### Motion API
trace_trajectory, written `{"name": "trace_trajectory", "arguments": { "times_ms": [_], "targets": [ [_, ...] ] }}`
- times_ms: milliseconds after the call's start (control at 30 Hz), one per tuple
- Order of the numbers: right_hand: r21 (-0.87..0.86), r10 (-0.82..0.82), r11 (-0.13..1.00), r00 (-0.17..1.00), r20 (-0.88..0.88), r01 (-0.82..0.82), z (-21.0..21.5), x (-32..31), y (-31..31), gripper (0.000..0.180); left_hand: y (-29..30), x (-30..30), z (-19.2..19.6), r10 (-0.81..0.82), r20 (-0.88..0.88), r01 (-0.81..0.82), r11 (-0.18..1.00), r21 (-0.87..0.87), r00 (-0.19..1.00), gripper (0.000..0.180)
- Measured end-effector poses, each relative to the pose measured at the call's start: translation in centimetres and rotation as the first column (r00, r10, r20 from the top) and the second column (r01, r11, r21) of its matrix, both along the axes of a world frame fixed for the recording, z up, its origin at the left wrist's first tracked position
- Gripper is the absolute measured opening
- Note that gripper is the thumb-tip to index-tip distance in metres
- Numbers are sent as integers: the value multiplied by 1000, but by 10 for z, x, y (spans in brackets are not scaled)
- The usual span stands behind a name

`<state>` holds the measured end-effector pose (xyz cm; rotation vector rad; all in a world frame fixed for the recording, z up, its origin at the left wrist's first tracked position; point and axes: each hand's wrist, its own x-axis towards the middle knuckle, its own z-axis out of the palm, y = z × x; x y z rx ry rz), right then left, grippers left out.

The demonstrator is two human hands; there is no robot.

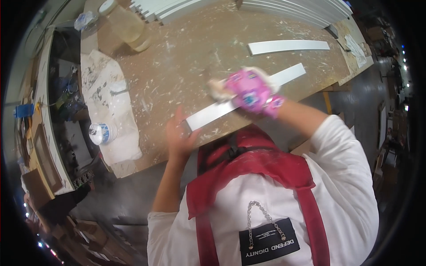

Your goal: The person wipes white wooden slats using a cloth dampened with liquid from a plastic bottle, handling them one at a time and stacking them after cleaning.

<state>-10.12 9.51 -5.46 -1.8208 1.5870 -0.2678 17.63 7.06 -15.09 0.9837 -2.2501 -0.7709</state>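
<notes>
Under R hand (250, 88): wht strip (211, 116)

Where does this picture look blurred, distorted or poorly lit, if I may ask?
Head view: the pink-gloved right hand is smeared, the left hand looks soft, while the white strip at both hands reads more clearly; fisheye distortion seems to bow the stacked boards; corners fall to black, and small bright lights dot the dim right side.

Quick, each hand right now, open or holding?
Left hand: open, spread at the white strip's left end.
Right hand: over the strip, grip too blurred to tell.
</notes>
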Motion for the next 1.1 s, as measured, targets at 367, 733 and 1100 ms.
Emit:
{"name": "trace_trajectory", "arguments": {
  "times_ms": [367, 733, 1100],
  "targets": [
    [-457, 202, 855, 969, -142, -245, -56, 89, -23, 27, -1, -1, 6, 59, -45, -54, 993, 108, 997, 98],
    [-395, 189, 873, 944, -270, -288, -38, 90, -25, 18, 0, -4, 7, 102, 18, -104, 967, 235, 995, 100],
    [-160, 123, 976, 982, -141, -146, -31, 51, -1, 23, 1, -4, 5, 75, -34, -67, 977, 200, 997, 93]
  ]
}}
